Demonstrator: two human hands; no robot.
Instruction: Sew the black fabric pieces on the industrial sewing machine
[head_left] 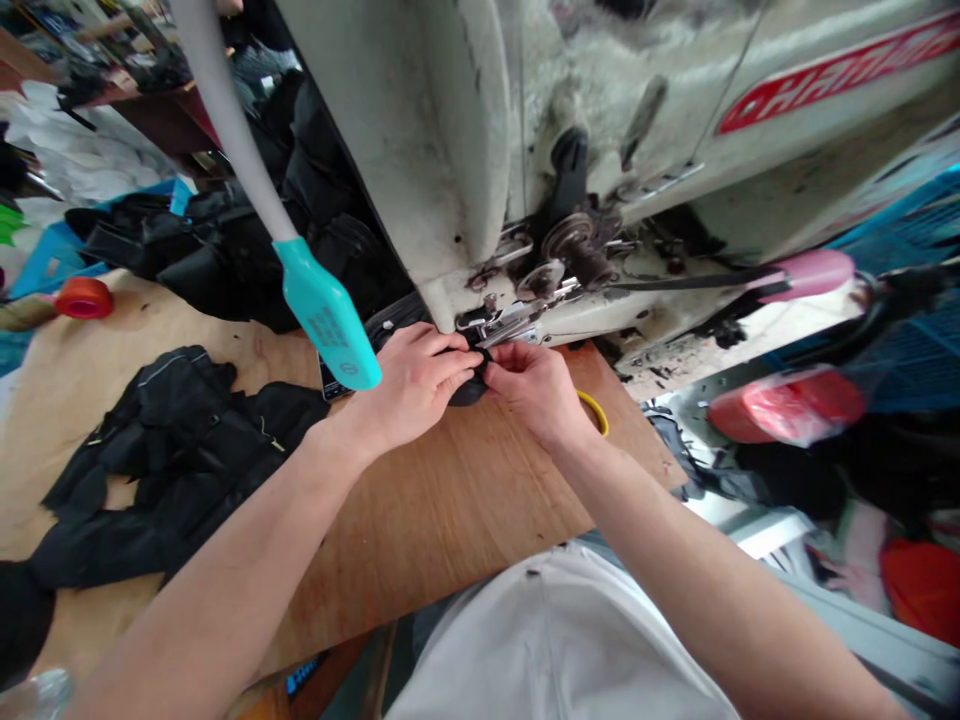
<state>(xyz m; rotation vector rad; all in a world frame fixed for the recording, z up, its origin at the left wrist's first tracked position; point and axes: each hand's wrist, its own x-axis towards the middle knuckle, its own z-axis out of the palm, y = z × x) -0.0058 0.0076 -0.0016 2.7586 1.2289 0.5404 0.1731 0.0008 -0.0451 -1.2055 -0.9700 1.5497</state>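
The person's two bare hands are working close together at the sewing end of an industrial sewing machine (457, 150). A small black fabric piece (469, 393) is lying between them at the front edge of the stitching area, just above the wooden tabletop (465, 480). The right hand (534, 388) is pinching its right edge, thumb and forefinger closed together with no gap showing. The left hand (420, 378) is lying over the other side, fingers bent and pressing on the cloth; whether its thumb is gripping from below, I cannot tell.

Good handling here is probably resting on light, even pressure: the left fingers flattening and guiding, the right pinch aligning the edge without stretching it. The fingertips are sitting very near the machine's metal foot parts — the needle itself is not showing clearly — so care is mattering most there.

A gooseneck lamp (330, 318) is hanging over the left wrist. A yellow ring (594, 412) is lying beside the right wrist, and larger black fabric goods (176, 430) are spreading across the tabletop to the left.
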